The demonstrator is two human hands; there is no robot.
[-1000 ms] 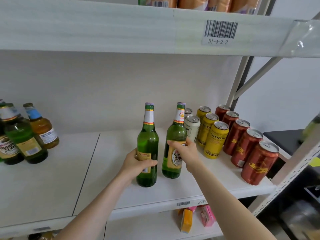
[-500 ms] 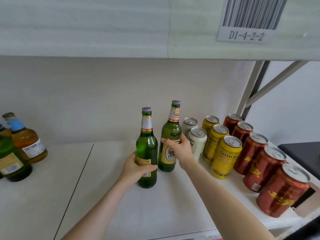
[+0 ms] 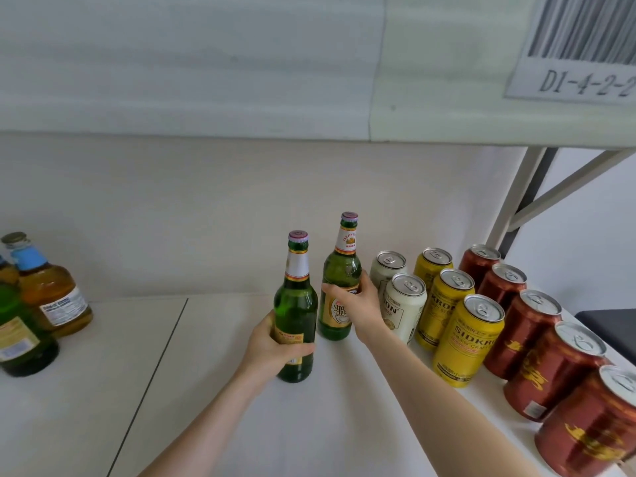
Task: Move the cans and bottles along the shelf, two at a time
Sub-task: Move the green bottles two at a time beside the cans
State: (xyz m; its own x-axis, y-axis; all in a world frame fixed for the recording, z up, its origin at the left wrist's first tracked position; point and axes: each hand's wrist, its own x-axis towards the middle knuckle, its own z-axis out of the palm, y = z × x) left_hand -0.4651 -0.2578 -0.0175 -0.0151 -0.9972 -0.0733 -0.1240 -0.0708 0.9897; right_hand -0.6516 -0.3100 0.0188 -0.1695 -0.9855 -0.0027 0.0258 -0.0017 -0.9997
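Left grip: your left hand [image 3: 272,349] holds the dark green glass bottle [image 3: 296,311], upright on the white shelf [image 3: 206,390].
Right grip: your right hand [image 3: 358,302] holds the lighter green glass bottle [image 3: 339,270] beside it, left of the white cans [image 3: 402,304].

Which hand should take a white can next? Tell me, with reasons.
Right. The right hand grips the rear green bottle, directly beside the white cans. The left hand holds the nearer green bottle, farther from them, with the rear bottle between. Either hand must release first.
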